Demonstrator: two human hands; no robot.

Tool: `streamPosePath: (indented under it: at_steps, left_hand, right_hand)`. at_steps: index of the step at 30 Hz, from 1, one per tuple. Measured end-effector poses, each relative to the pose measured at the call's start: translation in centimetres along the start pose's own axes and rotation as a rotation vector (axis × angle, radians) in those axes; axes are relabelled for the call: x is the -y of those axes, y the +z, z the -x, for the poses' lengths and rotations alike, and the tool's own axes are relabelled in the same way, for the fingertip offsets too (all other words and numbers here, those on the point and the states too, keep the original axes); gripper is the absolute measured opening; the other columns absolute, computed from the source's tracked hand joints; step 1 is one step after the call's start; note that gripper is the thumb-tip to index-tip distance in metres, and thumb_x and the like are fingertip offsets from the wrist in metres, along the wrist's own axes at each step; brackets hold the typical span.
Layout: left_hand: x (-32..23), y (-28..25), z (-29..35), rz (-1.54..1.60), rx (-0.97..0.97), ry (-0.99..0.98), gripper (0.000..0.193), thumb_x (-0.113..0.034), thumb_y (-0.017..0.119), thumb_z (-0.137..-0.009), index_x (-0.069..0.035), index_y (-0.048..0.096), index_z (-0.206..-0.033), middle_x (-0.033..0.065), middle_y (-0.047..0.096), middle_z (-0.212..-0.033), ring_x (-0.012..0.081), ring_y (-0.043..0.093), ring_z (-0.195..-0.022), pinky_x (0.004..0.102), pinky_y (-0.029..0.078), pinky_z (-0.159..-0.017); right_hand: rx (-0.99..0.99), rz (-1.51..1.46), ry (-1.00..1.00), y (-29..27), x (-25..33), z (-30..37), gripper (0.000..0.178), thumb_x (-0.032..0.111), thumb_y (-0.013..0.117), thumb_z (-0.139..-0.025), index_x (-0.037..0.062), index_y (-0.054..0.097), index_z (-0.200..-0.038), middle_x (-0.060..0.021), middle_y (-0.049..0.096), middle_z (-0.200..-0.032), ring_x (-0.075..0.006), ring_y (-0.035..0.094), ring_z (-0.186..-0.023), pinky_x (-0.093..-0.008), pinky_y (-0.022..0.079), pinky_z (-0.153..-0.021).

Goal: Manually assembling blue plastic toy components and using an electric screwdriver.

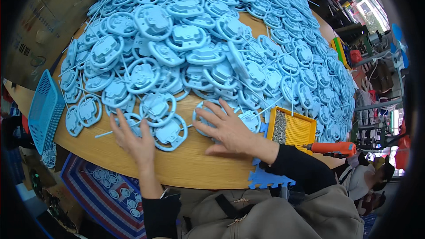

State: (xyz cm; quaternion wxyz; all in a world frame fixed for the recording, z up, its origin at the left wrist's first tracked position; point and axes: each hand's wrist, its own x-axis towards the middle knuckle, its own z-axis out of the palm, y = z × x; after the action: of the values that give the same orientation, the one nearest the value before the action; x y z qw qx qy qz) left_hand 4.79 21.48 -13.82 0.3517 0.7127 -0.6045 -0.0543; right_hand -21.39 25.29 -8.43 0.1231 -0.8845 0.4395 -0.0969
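the left grip [135,144] is half open, fingers and thumb parted over a wheel [131,119] at the near edge of the heap; whether they have hold of it cannot be told. the right grip [232,133] is spread wide, palm down, over another wheel [195,117], its fingers reaching across the ring without closing on it. between the two grips lies a third wheel [169,133], with the ring and raised hub in plain sight.

to the right of the right grip is a yellow tray [312,128]. small metal screws [280,126] fill the left part of it, and the yellow grid of its floor shows beside them. a red driver [334,148] lies with its tip at the tray's near edge. a blue mat [268,178] shows under the right forearm and beside the tray. at the far left a blue basket [53,117] with lattice walls stands tilted by the counter's edge. below it and to the right, a striped bag [84,203] holds more wheels [128,193].

the counter [212,168] is wood-toned with a curved near edge, and a deep heap [186,40] of light blue wheels, thin rods sticking out among them, covers most of it. a carton [42,31] stands on the left. in the room to the right are a blue fan [398,46], bright windows [371,11] and other people [361,181].
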Motion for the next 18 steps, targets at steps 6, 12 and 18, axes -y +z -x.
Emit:
streamPosePath:
  at_steps: [6, 12, 18]
  left_hand:
    - [3.4, -2.6, 4.4, 0.019, 0.113, 0.284, 0.068, -0.009, 0.073, -0.075, -0.005, 0.046, -0.137, 0.0251, 0.04, -0.139, 0.0431, 0.038, -0.13, 0.0469, 0.033, -0.106]
    - [4.6, -4.0, 6.2, 0.198, 0.032, 0.273, 0.069, -0.01, 0.076, -0.074, -0.005, 0.046, -0.136, 0.0239, 0.039, -0.141, 0.04, 0.037, -0.132, 0.0439, 0.033, -0.107]
    - [4.8, -2.8, 10.2, 0.114, -0.072, 0.385, 0.065, -0.011, 0.07, -0.081, -0.004, 0.041, -0.14, 0.0235, 0.036, -0.143, 0.0393, 0.033, -0.135, 0.0439, 0.031, -0.11]
  right_hand:
    - [-0.044, -0.213, 0.147, -3.9, 2.5, 11.2, 0.055, 0.027, 0.078, -0.073, 0.0036, 0.056, -0.118, -0.0139, 0.06, -0.11, -0.0325, 0.058, -0.103, -0.0411, 0.046, -0.088]
    - [-0.3, -0.647, 0.514, -4.5, 8.6, 27.8, 0.037, 0.008, 0.07, -0.073, -0.0008, 0.063, -0.108, -0.0141, 0.068, -0.101, -0.0277, 0.065, -0.093, -0.0347, 0.049, -0.082]
    - [-0.378, -1.127, 1.209, 10.2, 11.8, 49.8, 0.026, 0.016, 0.061, -0.088, -0.0048, 0.066, -0.103, -0.01, 0.069, -0.086, -0.0124, 0.064, -0.078, -0.0272, 0.05, -0.071]
